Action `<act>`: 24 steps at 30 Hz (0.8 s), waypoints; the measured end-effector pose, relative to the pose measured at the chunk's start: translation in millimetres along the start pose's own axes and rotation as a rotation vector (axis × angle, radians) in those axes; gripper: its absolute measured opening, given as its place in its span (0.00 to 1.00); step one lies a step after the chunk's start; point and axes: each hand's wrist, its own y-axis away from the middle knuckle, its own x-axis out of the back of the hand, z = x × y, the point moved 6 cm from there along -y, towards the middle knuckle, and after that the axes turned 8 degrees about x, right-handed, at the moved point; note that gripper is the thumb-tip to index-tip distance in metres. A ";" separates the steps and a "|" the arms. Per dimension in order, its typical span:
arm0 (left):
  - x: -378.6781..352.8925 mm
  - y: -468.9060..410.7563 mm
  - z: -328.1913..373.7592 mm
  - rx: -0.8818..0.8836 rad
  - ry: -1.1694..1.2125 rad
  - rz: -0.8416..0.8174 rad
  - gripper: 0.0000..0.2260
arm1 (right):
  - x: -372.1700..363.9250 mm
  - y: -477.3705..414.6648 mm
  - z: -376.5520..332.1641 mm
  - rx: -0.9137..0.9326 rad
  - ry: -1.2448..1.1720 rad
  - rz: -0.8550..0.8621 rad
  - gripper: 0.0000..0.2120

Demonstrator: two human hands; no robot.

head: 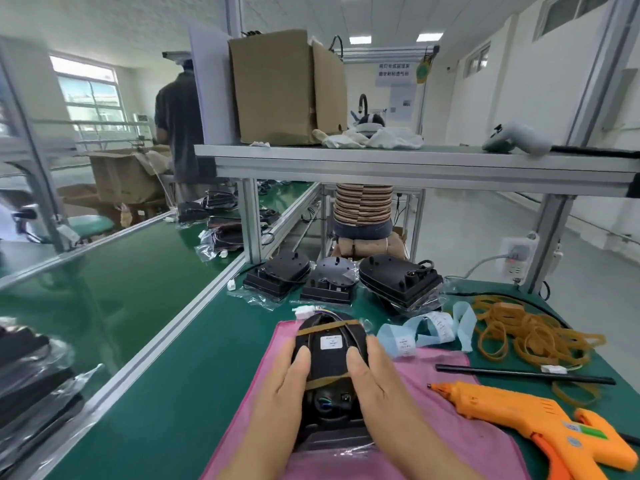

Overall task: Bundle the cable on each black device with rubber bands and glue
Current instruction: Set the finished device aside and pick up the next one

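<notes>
Pinning the black device (330, 362) flat on the pink cloth (443, 427)
The left hand (291, 379) and right hand (370, 379) press its sides, fingers straight, I think. Keep both bands (327, 326) square before reaching for the glue gun (512, 414).

The scene is brightly, evenly lit by ceiling panels (360, 39) and windows (88, 95); edges are bowed and blurred.
</notes>
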 end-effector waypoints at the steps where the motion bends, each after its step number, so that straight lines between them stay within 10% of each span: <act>1: 9.0 -1.1 -1.6 0.064 0.062 0.044 0.15 | -2.7 -5.5 -11.8 0.017 0.012 -0.025 0.03; 7: 76.1 3.5 9.7 0.110 0.163 0.279 0.28 | -46.3 -37.1 -65.3 0.132 0.039 -0.176 0.30; 24: 279.3 100.4 77.8 -0.079 0.130 0.992 0.29 | -210.3 -63.6 -247.3 0.534 -0.131 -0.610 0.34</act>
